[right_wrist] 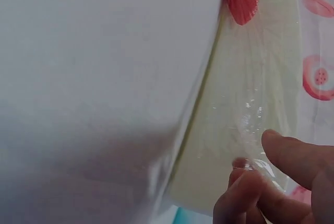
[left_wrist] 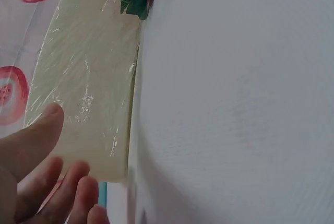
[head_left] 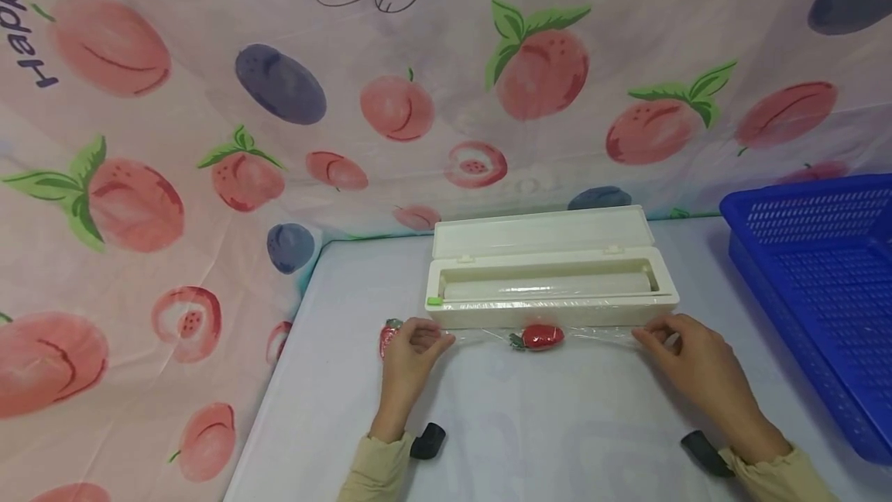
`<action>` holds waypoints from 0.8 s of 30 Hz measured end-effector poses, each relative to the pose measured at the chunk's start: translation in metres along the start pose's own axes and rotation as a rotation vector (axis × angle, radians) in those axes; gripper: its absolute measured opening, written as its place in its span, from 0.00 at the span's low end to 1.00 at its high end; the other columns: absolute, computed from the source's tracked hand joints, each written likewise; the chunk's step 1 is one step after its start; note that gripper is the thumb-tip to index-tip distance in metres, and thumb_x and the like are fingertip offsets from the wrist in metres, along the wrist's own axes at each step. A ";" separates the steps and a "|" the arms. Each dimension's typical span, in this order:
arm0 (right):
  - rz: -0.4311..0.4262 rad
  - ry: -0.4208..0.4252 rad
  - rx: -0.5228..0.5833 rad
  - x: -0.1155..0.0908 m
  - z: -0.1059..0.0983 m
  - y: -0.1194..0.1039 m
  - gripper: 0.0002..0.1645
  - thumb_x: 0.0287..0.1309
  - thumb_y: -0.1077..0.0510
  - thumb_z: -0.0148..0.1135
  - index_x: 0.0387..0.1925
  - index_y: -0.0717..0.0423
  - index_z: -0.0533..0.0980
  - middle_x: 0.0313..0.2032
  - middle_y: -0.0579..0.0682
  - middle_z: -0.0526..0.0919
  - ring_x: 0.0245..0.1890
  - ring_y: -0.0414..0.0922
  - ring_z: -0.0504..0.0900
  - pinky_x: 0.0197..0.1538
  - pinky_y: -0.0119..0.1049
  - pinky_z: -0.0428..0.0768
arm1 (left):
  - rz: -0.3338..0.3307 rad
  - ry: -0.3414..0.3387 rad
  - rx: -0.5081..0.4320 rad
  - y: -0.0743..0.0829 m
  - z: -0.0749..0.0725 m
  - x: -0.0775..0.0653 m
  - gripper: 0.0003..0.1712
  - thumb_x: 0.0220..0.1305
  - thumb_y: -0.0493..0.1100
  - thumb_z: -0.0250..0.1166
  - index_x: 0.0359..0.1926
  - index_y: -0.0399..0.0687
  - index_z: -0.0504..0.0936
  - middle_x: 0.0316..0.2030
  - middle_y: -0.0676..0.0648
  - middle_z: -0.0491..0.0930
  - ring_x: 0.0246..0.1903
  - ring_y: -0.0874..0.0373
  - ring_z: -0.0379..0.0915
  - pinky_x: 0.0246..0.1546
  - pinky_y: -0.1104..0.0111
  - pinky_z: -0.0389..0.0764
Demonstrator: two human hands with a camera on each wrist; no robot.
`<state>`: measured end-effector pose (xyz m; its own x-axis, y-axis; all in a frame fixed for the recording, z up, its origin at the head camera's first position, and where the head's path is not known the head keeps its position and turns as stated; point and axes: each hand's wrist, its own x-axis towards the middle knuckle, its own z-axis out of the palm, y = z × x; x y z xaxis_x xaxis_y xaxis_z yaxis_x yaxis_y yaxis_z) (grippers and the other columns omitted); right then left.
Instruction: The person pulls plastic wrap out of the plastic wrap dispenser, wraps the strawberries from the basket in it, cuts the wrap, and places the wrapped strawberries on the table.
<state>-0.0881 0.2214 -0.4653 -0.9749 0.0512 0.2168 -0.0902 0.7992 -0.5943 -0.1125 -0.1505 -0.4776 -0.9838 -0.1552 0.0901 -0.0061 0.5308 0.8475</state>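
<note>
A red toy-like strawberry (head_left: 542, 337) with green leaves lies in clear plastic wrap (head_left: 481, 335) in front of the long cream wrap dispenser box (head_left: 557, 316). My left hand (head_left: 411, 355) holds the wrap's left end near the box's front left corner; a gap shows between its thumb and fingers in the left wrist view. At the right end, my right hand (head_left: 697, 362) holds the film, and crinkled wrap (right_wrist: 253, 164) shows between thumb and fingers. The box lid (head_left: 543, 231) stands raised, with a roll of film (head_left: 550, 285) inside. Another strawberry (head_left: 387, 338) is partly hidden behind my left hand.
A blue perforated plastic basket (head_left: 801, 316) stands on the right of the white table (head_left: 557, 440). A fruit-printed cloth (head_left: 418, 45) hangs behind and to the left. A green slider (head_left: 435, 301) sits on the dispenser's left edge. Black devices (head_left: 428, 440) are at both wrists.
</note>
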 end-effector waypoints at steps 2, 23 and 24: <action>-0.007 0.031 -0.018 0.000 -0.002 -0.002 0.12 0.59 0.51 0.70 0.35 0.56 0.81 0.25 0.45 0.79 0.21 0.34 0.73 0.22 0.31 0.68 | 0.019 0.049 0.003 0.003 0.000 0.000 0.21 0.48 0.41 0.80 0.42 0.44 0.81 0.37 0.48 0.84 0.36 0.56 0.81 0.37 0.69 0.81; -0.233 0.083 0.010 0.017 0.000 -0.068 0.15 0.53 0.60 0.74 0.41 0.59 0.79 0.32 0.49 0.80 0.34 0.47 0.78 0.34 0.43 0.78 | 0.288 0.072 0.047 0.018 -0.007 0.016 0.31 0.51 0.47 0.79 0.57 0.48 0.81 0.64 0.45 0.75 0.65 0.51 0.70 0.64 0.53 0.73; -0.247 0.081 0.015 0.018 0.002 -0.071 0.15 0.52 0.60 0.74 0.41 0.59 0.79 0.32 0.48 0.80 0.34 0.46 0.79 0.34 0.44 0.79 | 0.286 0.065 0.057 0.019 -0.007 0.017 0.32 0.50 0.48 0.79 0.57 0.48 0.81 0.64 0.45 0.74 0.66 0.51 0.69 0.65 0.52 0.72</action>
<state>-0.0992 0.1644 -0.4209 -0.9035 -0.0968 0.4176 -0.3274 0.7845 -0.5266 -0.1283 -0.1490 -0.4560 -0.9335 -0.0450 0.3557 0.2574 0.6064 0.7523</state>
